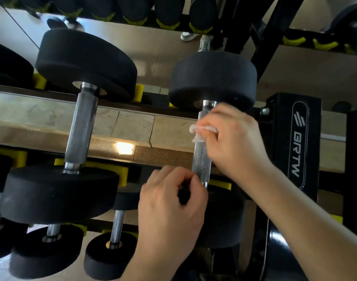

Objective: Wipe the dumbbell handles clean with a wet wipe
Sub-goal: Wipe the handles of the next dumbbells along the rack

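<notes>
At the right end of the rack (295,138), beside its upright, the dumbbell (213,78) lies across the rails, which leaves its handle (202,159) reachable all round. The left hand (169,203) curls its fingers over the dumbbell's near head, probably to stop it rolling. The right hand (234,138) pinches the wet wipe (202,130) against the handle's far end.

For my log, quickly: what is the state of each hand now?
Left hand: fingers curled by the dumbbell's near head; grip cannot be told.
Right hand: holding the wet wipe against the knurled handle.
</notes>
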`<state>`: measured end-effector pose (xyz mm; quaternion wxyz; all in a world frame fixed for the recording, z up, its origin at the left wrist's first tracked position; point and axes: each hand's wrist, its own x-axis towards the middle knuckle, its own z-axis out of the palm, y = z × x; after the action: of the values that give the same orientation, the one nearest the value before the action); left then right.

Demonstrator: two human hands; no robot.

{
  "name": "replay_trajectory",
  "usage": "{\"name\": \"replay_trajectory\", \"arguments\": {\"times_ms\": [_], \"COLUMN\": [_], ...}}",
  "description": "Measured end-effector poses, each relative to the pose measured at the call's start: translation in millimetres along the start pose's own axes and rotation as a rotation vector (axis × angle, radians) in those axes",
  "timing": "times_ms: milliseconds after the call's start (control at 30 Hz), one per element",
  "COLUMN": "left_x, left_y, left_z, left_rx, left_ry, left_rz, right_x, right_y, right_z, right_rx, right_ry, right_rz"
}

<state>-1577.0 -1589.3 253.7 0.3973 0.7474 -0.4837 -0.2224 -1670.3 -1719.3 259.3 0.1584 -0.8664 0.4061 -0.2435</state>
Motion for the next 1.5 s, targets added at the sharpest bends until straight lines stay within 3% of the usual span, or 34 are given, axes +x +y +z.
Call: {"name": "replay_trajectory", "arguments": {"times_ms": [100, 133, 267, 400, 500, 567, 700, 800, 900, 967, 1067, 1233, 1333, 1500], "left_x": [2.7, 4.1, 9.3, 17.2, 26.6, 35.8, 54.5, 68.5, 81.4, 87.6, 93.8, 101.5, 102.6, 102.3], "left_y": [0.2, 0.9, 2.3, 1.0, 3.2, 5.9, 6.9, 8.0, 10.5, 13.0, 17.2, 16.5, 18.0, 27.3], "left_z": [-2.4, -3.3, -6.5, -14.3, -15.6, -13.9, -4.1, 4.7, 11.4, 13.3, 14.9, 21.8, 26.2, 30.0], "left_rx": [-0.022, -0.032, -0.096, -0.185, -0.226, -0.242, -0.159, -0.033, 0.082, 0.072, -0.054, -0.383, -0.345, 0.167], "left_ry": [-0.041, -0.063, -0.161, -0.143, -0.132, -0.150, -0.211, -0.195, -0.145, -0.109, -0.066, 0.071, 0.162, 0.162], "left_rz": [-0.049, -0.076, -0.158, -0.196, -0.186, -0.157, -0.052, 0.028, 0.114, 0.135, 0.120, -0.142, -0.176, 0.162], "right_x": [-25.5, -22.1, 6.7, -15.2, 2.1, 0.6, -19.1, -7.0, -2.4, -6.8, -12.3, -5.5, -6.1, -4.3], "right_y": [-7.8, -6.2, 5.3, 3.8, 18.1, 17.6, 8.2, 12.1, 16.7, 17.2, 7.8, 10.5, 16.1, 21.7], "right_z": [-4.9, -5.9, -2.5, -1.5, 4.1, 9.1, 16.1, 20.2, 23.3, 19.6, 11.6, 18.9, 23.5, 25.2], "right_rx": [0.051, 0.054, 0.020, 0.080, 0.108, 0.127, 0.333, 0.717, 1.161, 1.134, 0.851, 0.496, 0.513, 0.571], "right_ry": [-0.224, -0.241, -0.019, -0.211, 0.067, 0.220, 0.323, 0.428, 0.350, 0.304, 0.326, 0.386, 0.458, 0.486], "right_rz": [-0.095, -0.136, -0.100, -0.188, -0.153, -0.036, 0.271, 0.652, 0.922, 0.866, 0.608, 0.259, 0.284, 0.499]}}
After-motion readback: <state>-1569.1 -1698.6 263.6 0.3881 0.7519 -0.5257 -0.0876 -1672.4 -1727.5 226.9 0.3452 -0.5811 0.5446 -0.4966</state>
